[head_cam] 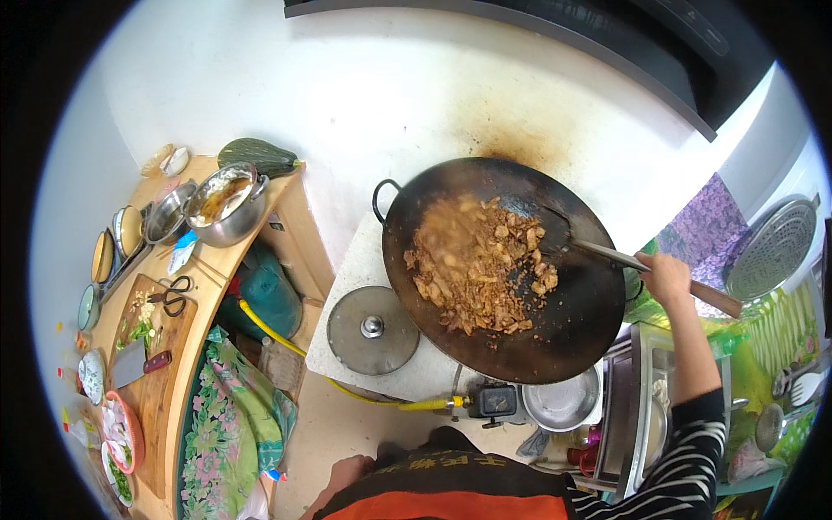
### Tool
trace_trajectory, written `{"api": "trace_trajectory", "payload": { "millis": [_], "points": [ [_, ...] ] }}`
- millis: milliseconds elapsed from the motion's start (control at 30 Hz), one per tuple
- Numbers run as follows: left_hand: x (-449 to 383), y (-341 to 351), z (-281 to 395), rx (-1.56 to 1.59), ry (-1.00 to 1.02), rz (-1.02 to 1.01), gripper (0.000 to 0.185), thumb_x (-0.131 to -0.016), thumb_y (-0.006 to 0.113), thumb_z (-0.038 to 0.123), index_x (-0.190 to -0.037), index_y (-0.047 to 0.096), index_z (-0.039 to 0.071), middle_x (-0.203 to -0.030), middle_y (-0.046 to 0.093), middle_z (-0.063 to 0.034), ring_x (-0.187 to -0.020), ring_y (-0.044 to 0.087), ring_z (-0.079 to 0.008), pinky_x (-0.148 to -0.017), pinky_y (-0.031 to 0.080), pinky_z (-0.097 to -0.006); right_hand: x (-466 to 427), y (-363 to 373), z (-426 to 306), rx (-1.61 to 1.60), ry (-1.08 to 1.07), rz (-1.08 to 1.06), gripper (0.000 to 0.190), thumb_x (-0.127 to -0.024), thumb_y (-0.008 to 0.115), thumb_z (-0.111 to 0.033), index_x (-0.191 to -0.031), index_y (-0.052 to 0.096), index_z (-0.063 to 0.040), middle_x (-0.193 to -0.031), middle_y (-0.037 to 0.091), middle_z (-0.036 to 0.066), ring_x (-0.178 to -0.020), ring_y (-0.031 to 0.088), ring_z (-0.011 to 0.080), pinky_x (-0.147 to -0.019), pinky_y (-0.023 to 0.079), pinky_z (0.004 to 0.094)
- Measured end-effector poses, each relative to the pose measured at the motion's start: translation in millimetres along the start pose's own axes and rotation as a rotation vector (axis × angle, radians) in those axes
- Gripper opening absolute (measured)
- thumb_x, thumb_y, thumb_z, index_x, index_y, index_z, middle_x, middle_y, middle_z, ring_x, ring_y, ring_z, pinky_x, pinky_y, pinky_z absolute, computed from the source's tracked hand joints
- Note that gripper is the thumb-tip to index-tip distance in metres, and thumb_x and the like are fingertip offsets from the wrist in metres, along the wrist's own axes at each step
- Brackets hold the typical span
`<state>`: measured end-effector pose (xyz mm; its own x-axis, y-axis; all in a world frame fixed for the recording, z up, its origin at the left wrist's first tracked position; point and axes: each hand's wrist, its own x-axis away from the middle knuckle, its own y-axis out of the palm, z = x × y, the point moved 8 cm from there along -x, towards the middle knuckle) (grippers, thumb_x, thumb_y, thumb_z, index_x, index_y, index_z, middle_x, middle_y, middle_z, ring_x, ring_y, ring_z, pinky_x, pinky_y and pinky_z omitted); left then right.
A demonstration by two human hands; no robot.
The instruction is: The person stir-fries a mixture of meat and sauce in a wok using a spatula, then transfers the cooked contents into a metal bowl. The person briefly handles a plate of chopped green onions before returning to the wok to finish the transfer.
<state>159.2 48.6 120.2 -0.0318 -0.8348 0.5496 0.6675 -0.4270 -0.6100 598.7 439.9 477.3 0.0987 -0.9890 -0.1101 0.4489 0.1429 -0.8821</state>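
Observation:
My right hand (663, 279) grips the wooden-ended handle of a long metal wok spatula (601, 251). The spatula's blade rests in a large black wok (572, 331), at the right side of the food. Browned chopped meat (481, 266) in small pieces fills the left and middle of the wok, with a haze of steam over it. My left hand (354, 467) hangs low beside my dark apron (448, 478), partly cut off from sight; its fingers are not clear. Below the wok's left edge lies a round glass lid (374, 331) with a metal knob.
A yellow gas hose (273, 331) runs to the stove. Left, a wooden counter (214, 286) holds a steel pot (227, 208), a cleaver (133, 364), scissors (172, 296) and a green squash (257, 157). A metal pan (562, 403) sits under the wok. A range hood (552, 26) overhangs.

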Motion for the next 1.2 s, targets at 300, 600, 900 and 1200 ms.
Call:
{"api": "trace_trajectory", "payload": {
  "millis": [300, 600, 900, 1200],
  "points": [
    [21, 7, 10, -0.004, -0.029, 0.052, 0.024, -0.078, 0.058, 0.031, -0.092, 0.068, 0.014, -0.089, 0.066, -0.0117, -0.085, 0.064, -0.0320, -0.072, 0.050, -0.0408, -43, -68, -111, 0.003, -0.393, 0.538, 0.034, -0.077, 0.060, -0.013, -0.109, 0.066, -0.022, -0.082, 0.063, 0.005, -0.082, 0.063, 0.0225, -0.073, 0.051, 0.0358],
    [-6, -2, 34, -0.003, 0.143, 0.046, 0.019, -0.078, 0.058, 0.025, -0.090, 0.066, 0.013, -0.087, 0.066, -0.0121, -0.083, 0.064, -0.0327, -0.071, 0.050, -0.0416, 86, -132, -123, 0.118, -0.585, 0.641, 0.044, -0.071, 0.061, -0.008, -0.114, 0.063, -0.016, -0.078, 0.056, 0.005, -0.079, 0.056, 0.0194, -0.070, 0.046, 0.0318],
    [-1, -4, 8, -0.001, 0.124, 0.091, 0.016, -0.077, 0.060, 0.023, -0.088, 0.067, 0.014, -0.086, 0.066, -0.0118, -0.083, 0.064, -0.0326, -0.070, 0.050, -0.0409, 75, -116, -44, -0.025, -0.413, -0.275, 0.026, -0.070, 0.071, -0.021, -0.096, 0.074, -0.021, -0.084, 0.070, 0.008, -0.076, 0.066, 0.0276, -0.070, 0.052, 0.0373],
    [-13, -2, 2, 0.050, 0.119, 0.078, 0.028, -0.076, 0.066, 0.030, -0.096, 0.070, 0.011, -0.086, 0.068, -0.0106, -0.083, 0.066, -0.0279, -0.074, 0.051, -0.0353, 59, 33, -117, -0.895, -0.114, -0.567, 0.040, -0.084, 0.067, -0.023, -0.124, 0.061, -0.019, -0.078, 0.066, 0.008, -0.062, 0.062, 0.0180, -0.056, 0.050, 0.0307]
  ]
}}
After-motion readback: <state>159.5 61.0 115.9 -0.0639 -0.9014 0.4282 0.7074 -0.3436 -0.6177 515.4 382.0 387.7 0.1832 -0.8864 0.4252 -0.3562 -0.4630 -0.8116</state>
